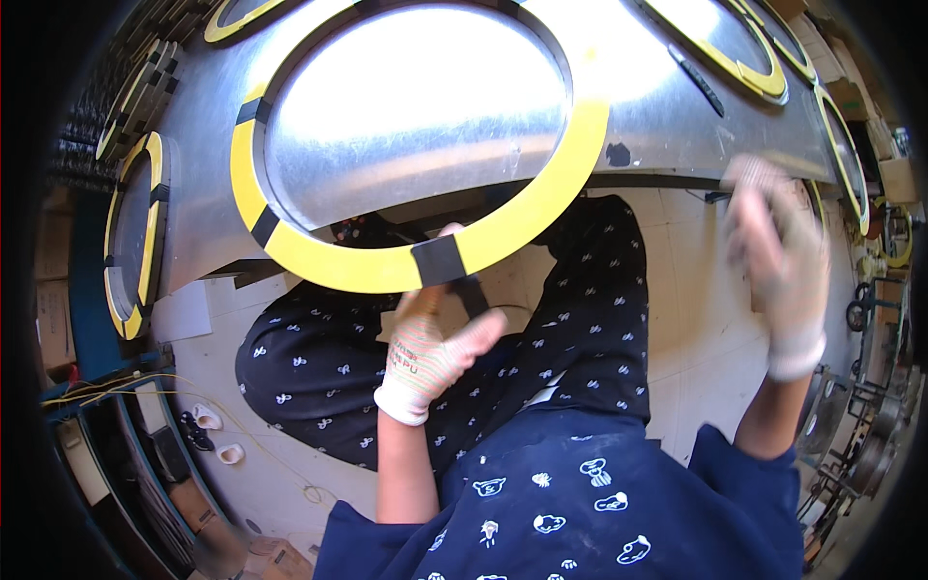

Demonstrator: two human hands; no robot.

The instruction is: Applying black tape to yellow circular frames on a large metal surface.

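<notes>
A large yellow ring [343, 269] with black bands lies partly on the metal table, its near rim jutting past the edge toward me. My left hand [425, 353], in a pale striped glove, holds that near rim from below at a black band [438, 261]; a fingertip shows at the ring's inner edge. From this band a loose black strip [472, 295] hangs down beside my left thumb. My right hand [778, 246], also gloved, is raised off to the right, apart from the ring. Motion blurs its fingers, and I cannot make out anything in them.
The shiny metal table [198, 193] ends just ahead of my knees. A black marker [696, 80] lies on it at right. More yellow rings rest around its edges, including one at left [152, 232]. Shelving [111, 454] stands lower left, near a yellow cord [126, 387].
</notes>
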